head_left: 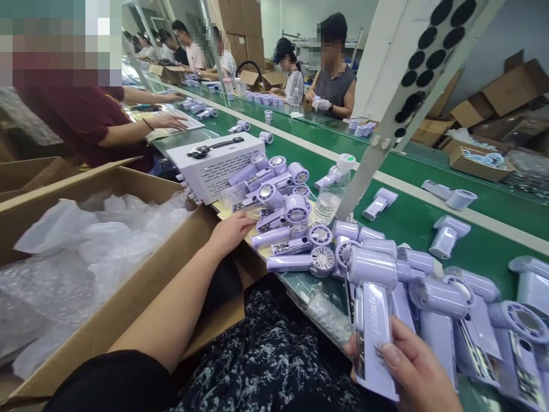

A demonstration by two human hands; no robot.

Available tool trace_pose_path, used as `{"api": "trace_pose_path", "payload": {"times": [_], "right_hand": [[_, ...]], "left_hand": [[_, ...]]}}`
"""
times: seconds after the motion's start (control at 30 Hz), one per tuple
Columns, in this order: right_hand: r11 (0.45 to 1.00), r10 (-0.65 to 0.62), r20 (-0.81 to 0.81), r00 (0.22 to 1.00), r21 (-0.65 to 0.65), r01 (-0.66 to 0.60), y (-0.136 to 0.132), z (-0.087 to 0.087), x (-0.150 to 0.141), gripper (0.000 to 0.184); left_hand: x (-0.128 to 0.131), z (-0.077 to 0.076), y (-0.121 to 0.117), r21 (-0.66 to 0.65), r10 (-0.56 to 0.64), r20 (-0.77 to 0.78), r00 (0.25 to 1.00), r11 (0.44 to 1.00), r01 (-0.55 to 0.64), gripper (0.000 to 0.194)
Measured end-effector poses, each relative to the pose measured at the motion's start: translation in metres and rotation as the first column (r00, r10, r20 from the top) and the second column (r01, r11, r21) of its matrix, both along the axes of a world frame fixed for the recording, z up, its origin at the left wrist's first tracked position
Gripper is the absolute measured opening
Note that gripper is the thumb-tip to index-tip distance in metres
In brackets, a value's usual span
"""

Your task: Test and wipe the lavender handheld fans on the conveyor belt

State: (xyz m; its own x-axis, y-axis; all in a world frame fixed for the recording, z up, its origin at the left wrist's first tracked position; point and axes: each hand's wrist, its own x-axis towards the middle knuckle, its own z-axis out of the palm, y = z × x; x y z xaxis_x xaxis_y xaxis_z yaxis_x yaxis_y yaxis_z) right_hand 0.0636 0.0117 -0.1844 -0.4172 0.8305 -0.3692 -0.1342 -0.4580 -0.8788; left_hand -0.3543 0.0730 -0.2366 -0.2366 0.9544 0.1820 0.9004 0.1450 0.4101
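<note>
My right hand grips a lilac hand-held fan by its handle, near the bottom right. My left hand reaches forward to the edge of a pile of lilac fans; its fingers are curled and touch the table edge beside a clear plastic bag. What they hold, if anything, is hidden. More lilac fans lie heaped right of the held one on the green conveyor belt.
A cardboard box with plastic bags stands at my left. A white vented case sits behind the pile, a water bottle beside a slanted white post. Other people work along the belt.
</note>
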Motion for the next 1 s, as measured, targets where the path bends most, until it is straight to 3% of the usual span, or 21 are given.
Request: {"api": "trace_pose_path", "payload": {"times": [0.2,0.37,0.47,0.53,0.57,0.63,0.7,0.73,0.77,0.87,1.0], "right_hand": [[0.990,0.105,-0.148,0.983,0.107,-0.090,0.004,0.005,-0.005,0.042],[0.991,0.105,-0.200,0.974,0.100,-0.087,0.003,0.002,0.000,0.044],[0.990,0.108,-0.203,0.973,0.110,-0.087,0.001,-0.002,0.004,0.045],[0.986,0.123,-0.202,0.972,0.133,-0.098,0.001,-0.004,0.004,0.046],[0.983,0.132,-0.198,0.971,0.149,-0.104,0.001,-0.004,0.003,0.047],[0.975,0.130,-0.170,0.977,0.199,-0.095,0.000,-0.005,0.001,0.046],[0.961,0.102,-0.117,0.988,0.269,-0.067,-0.001,-0.005,-0.001,0.045],[0.952,0.081,-0.087,0.993,0.303,-0.051,-0.001,-0.005,-0.002,0.044],[0.942,0.058,-0.058,0.997,0.333,-0.035,-0.002,-0.005,-0.002,0.043],[0.916,0.023,0.033,0.999,0.401,-0.034,-0.002,-0.004,-0.001,0.042],[0.882,-0.010,0.213,0.977,0.462,-0.092,-0.003,-0.013,0.003,0.037]], "left_hand": [[-0.002,0.000,0.012,0.158,-0.073,0.130,0.989,0.986,0.052,0.027],[0.011,0.011,0.007,0.455,-0.127,0.295,0.947,0.890,-0.022,0.006],[0.047,0.030,-0.015,0.575,-0.084,0.369,0.926,0.803,-0.156,0.008],[0.089,0.046,-0.037,0.625,-0.163,0.462,0.872,0.757,-0.190,0.007],[0.114,0.054,-0.048,0.625,-0.372,0.610,0.700,0.769,-0.136,0.008],[0.162,0.068,-0.067,0.568,-0.531,0.665,0.525,0.816,0.107,0.010],[0.200,0.077,-0.077,0.476,-0.527,0.844,0.102,0.822,0.312,0.007],[0.213,0.079,-0.078,0.456,-0.497,0.867,0.036,0.821,0.344,0.011],[0.221,0.080,-0.078,0.435,-0.472,0.882,0.023,0.830,0.350,0.016],[0.228,0.074,-0.069,0.345,-0.418,0.890,0.184,0.880,0.327,0.031],[0.227,0.055,-0.062,0.227,-0.309,0.909,0.281,0.930,0.287,0.044]]}}
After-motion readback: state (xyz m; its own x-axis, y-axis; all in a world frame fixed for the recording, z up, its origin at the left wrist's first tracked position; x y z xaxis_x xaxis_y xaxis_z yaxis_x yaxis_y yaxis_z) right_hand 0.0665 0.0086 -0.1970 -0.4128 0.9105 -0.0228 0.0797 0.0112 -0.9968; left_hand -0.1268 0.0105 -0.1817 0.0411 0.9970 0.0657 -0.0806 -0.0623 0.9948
